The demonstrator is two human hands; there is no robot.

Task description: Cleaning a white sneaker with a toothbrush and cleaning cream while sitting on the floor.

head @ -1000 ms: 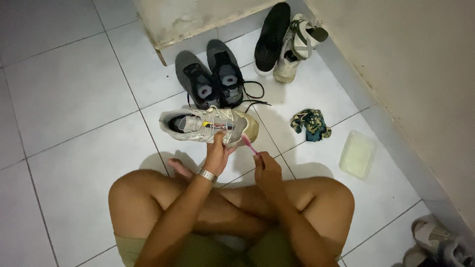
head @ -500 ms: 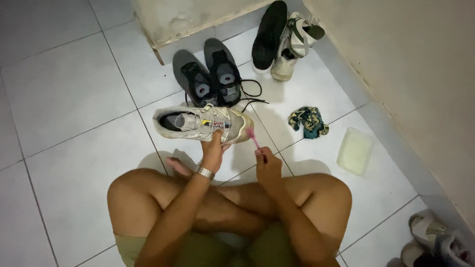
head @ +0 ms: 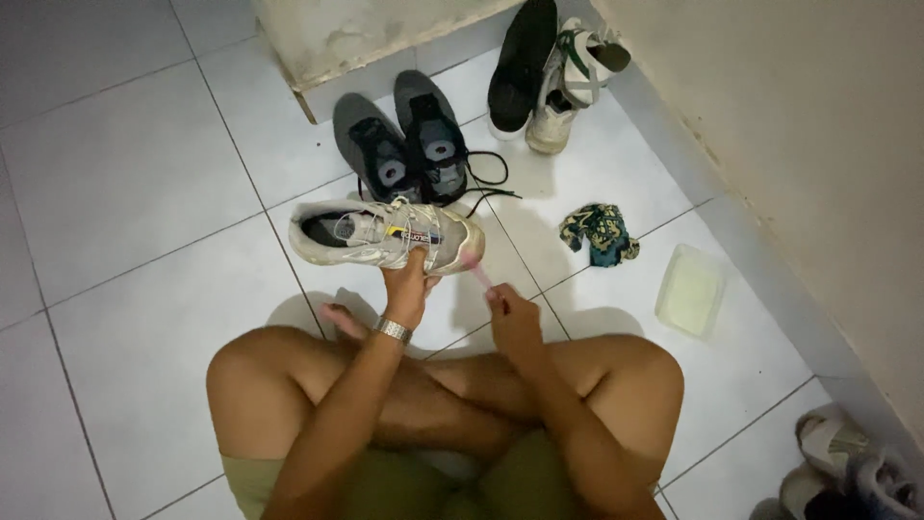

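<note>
Down on the white tiles, left hand clamped on a beige sneaker lifted just ahead of it, right hand closed round a pink toothbrush touching the sneaker's toe, grey sneakers just beyond

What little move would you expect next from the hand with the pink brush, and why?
Probably a short scrubbing stroke along the toe of the beige sneaker. The left hand steadies that shoe from below, and the right hand holds the pink brush with its head right at the toe end.
</note>
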